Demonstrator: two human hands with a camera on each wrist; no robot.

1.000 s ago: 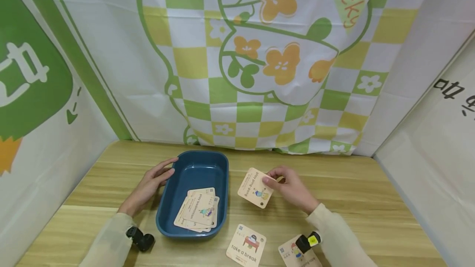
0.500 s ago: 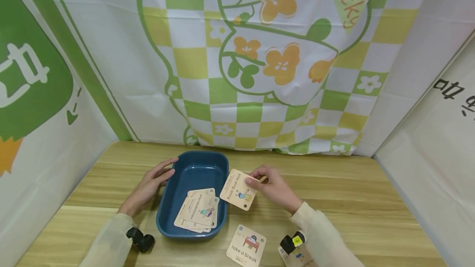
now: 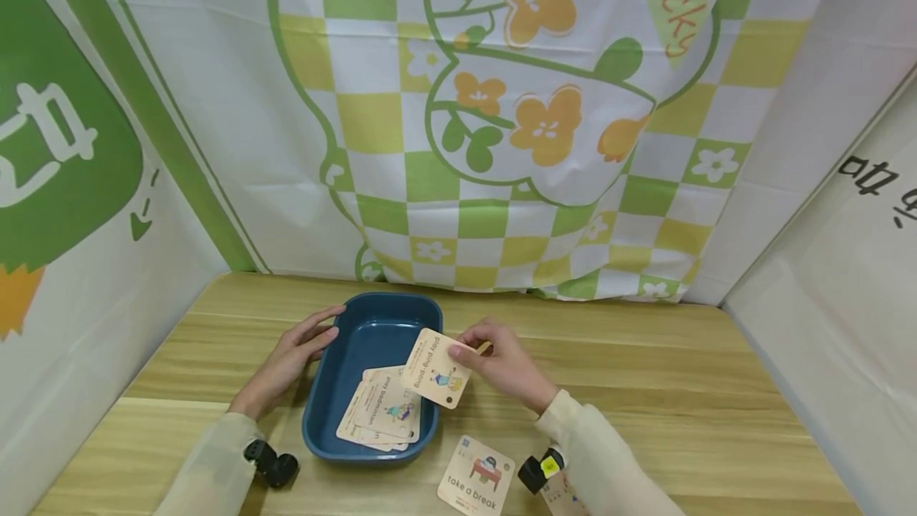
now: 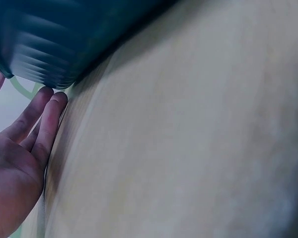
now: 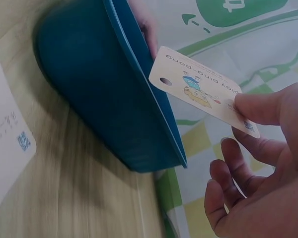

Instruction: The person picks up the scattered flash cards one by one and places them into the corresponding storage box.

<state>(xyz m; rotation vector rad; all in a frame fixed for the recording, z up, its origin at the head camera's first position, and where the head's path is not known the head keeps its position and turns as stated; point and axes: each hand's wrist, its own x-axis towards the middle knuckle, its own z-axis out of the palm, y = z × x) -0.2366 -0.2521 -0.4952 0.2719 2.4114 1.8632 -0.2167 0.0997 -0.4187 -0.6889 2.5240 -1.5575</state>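
Note:
My right hand (image 3: 505, 365) pinches a "play ping-pong" card (image 3: 435, 369) between thumb and index finger. In the right wrist view the card (image 5: 188, 89) hangs over the rim of a blue tray (image 3: 310, 412), its other fingers loosely bent below. Inside the tray's near end lies a small overlapping pile of cards (image 3: 380, 412), a "play badminton" one on top. With fingers extended, my left hand (image 3: 290, 357) touches the tray's left side. The left wrist view shows its fingertips against the ribbed tray wall (image 4: 49, 49).
On the wooden table (image 3: 645, 388), a "take a break" card (image 3: 476, 476) lies right of the tray. Another card (image 3: 563, 496) is partly hidden under the right forearm. A checkered curtain (image 3: 501, 221) hangs behind the table.
My right hand has carried the "play ping-pong" card leftward, from beside the tray to over its right rim. The left hand and tray have stayed in place.

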